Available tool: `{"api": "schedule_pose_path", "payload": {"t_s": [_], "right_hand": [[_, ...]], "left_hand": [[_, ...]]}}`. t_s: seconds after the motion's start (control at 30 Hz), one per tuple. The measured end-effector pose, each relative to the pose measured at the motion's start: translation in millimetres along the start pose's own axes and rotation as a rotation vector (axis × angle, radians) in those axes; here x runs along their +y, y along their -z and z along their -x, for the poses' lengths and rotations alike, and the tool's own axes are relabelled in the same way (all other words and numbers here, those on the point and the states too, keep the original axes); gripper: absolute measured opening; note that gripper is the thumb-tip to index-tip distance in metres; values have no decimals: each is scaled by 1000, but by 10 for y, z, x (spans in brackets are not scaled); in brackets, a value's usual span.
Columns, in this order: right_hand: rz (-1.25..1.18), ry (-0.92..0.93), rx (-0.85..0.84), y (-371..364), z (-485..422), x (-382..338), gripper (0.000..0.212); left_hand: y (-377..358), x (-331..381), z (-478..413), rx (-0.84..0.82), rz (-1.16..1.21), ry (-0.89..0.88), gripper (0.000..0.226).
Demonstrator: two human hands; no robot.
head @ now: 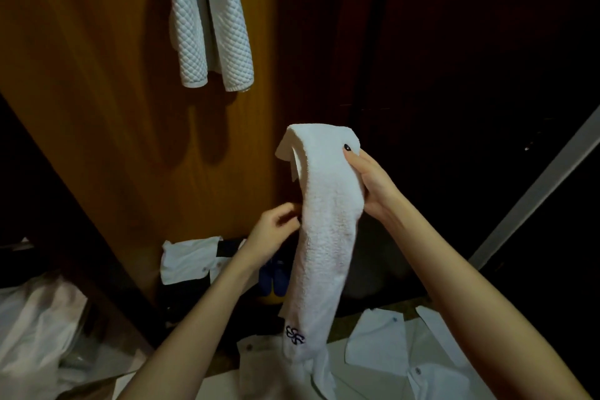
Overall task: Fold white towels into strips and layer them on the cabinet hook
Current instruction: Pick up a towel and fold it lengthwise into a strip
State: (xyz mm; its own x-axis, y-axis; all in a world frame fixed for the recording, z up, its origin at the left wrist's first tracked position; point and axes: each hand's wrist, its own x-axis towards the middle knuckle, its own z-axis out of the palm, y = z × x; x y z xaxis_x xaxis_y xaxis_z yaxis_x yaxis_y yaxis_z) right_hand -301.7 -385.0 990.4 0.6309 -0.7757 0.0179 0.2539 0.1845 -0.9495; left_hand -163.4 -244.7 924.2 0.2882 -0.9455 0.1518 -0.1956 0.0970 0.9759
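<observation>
White towel (328, 230), already folded into a long narrow strip, hangs upright between the person's two hands in front of the cabinet. Its lower end, marked with a small dark embroidered flower (294, 334), dangles nearest the camera, just over white shirts (389, 354) strewn below.

It looks like soft, light terry cloth. It is limp enough to droop over a hand and fuzzy enough not to slip, but the layers will probably slide apart if only one ply is caught. The best hold is judged to be across the full width near the top fold, with a second hand on the side edge to keep the layers lined up.

The left hand (276, 230) reaches in at mid-height. Its fingers (287, 213) are curled against the left edge and appear to pinch it.

Higher and further out, the right hand (373, 182) grips the strip just under the top bend. The thumb, with its dark nail, is pressed on the front face. The rest of that hand is hidden behind the cloth. A loose corner flops over to the left at the top.

Beyond the hands, two quilted towels (207, 26) already hang against the wooden cabinet door (81, 75). The hook itself is out of frame above them.
</observation>
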Motion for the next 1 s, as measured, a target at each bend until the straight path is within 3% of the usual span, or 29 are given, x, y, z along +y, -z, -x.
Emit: {"api": "schedule_pose_path", "payload": {"t_s": [0.07,0.17,0.3,0.37,0.47,0.57,0.7,0.8,1.0], "right_hand": [[-19,-8,-20,38,-17,-109,24],[-18,-3,-42,71,-54,-299,25],[-8,16,-75,91,-92,-479,25],[-5,28,-93,97,-98,-520,26],[5,39,-125,103,-90,-526,31],[15,42,-160,102,-64,-508,35],[51,38,-177,110,-25,-473,37],[98,39,-149,120,3,-450,38],[175,39,-129,128,46,-427,33]], "left_hand": [[1,105,-66,-98,15,-19,18],[26,232,-154,-47,53,-94,9],[-58,387,-178,-69,59,-146,28],[-123,446,-186,-109,94,-146,20],[-166,538,-171,-130,266,-84,31],[-190,622,-167,-140,265,-129,28],[-205,699,-193,83,251,-222,13],[-211,722,-163,162,257,-224,9],[-222,770,-89,353,182,-293,20]]}}
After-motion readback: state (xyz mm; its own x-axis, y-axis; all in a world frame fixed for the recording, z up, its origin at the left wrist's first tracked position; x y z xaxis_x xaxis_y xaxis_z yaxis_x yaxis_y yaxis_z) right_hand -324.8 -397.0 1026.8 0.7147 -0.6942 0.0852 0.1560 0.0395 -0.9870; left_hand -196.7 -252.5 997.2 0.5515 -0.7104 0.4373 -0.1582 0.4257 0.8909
